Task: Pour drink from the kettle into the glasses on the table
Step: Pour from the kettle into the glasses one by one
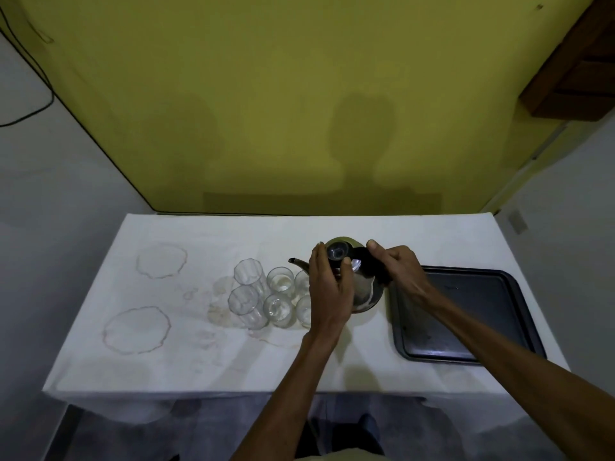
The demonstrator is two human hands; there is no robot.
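Note:
A shiny metal kettle (366, 289) with a black handle and a black lid knob stands on the white table (233, 361), its spout pointing left. My left hand (329, 287) is wrapped around the lid and the kettle's left side. My right hand (397, 267) grips the black handle from the right. Several clear glasses (266, 292) stand clustered just left of the kettle; two of them are partly hidden behind my left hand. They look empty or nearly so.
A dark tray (492, 314) lies to the right of the kettle. Ring-shaped stains (161, 266) mark the cloth on the left half. A yellow wall stands behind the table, and the table's front edge is close to my body.

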